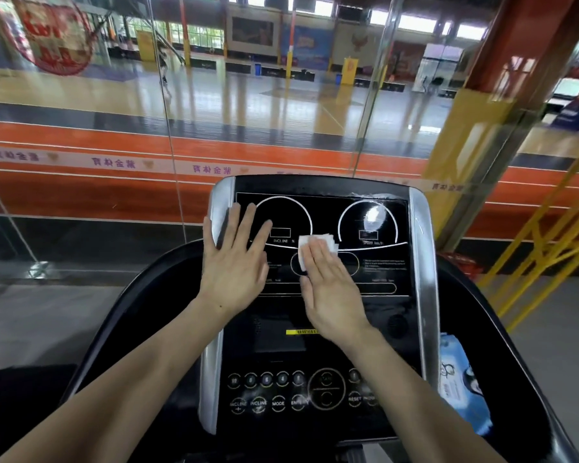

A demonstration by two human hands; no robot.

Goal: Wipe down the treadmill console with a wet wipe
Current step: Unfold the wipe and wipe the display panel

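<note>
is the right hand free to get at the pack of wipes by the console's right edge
Probably yes. The right hand lies flat on the wet wipe mid-console, and the pack of wipes sits uncovered on that same side, with nothing between them. It would have to leave the wipe first.

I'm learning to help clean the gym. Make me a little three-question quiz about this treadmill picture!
1. True or false: the right hand presses the wet wipe flat against the console.
2. Which label is printed nearest the left hand? A) INCLINE B) RESET C) MODE
3. Fill in: the blue pack of wipes sits at the console's ____ side.

Key
1. True: the palm and fingers lie flat on the wipe, on the dark display panel.
2. A: INCLINE is printed just beside its fingertips.
3. Right, just outside the silver trim.
</note>
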